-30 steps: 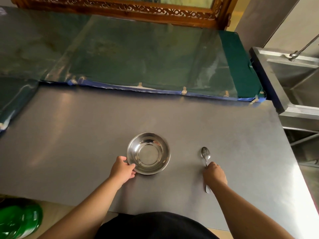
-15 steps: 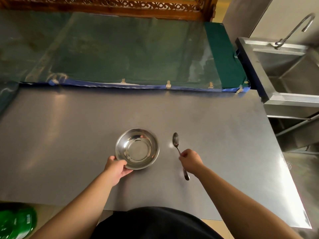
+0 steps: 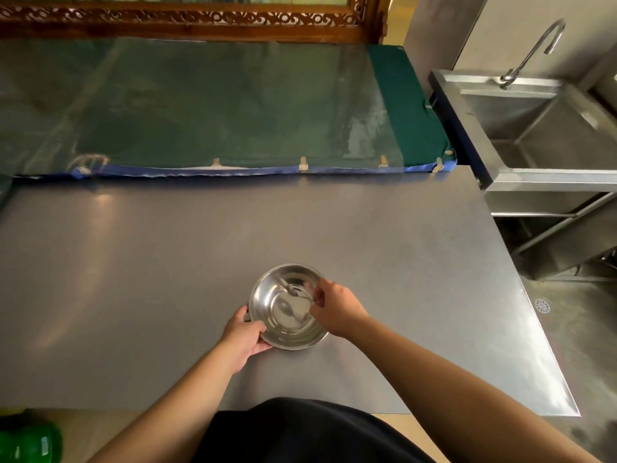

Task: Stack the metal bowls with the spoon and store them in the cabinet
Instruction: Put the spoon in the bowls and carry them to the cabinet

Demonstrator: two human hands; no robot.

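A shiny metal bowl [image 3: 287, 325] sits near the front middle of the steel table [image 3: 133, 279]. My left hand [image 3: 245, 335] grips the bowl's near-left rim. My right hand [image 3: 335, 307] is over the bowl's right rim, its fingers pinching the handle of a metal spoon [image 3: 293, 290]. The spoon's head points left into the bowl, blurred against the bowl's reflections. Whether the spoon touches the bowl I cannot tell. No cabinet is in view.
A green cloth under clear plastic [image 3: 217, 105] covers the table behind. A carved wooden frame [image 3: 187, 20] runs along the back. A steel sink [image 3: 547, 128] with a tap [image 3: 534, 51] stands at the right. A green object [image 3: 30, 442] lies on the floor, lower left.
My right hand has lifted the spoon off the table and carried it left, over the bowl. My left hand has stayed on the bowl's rim.
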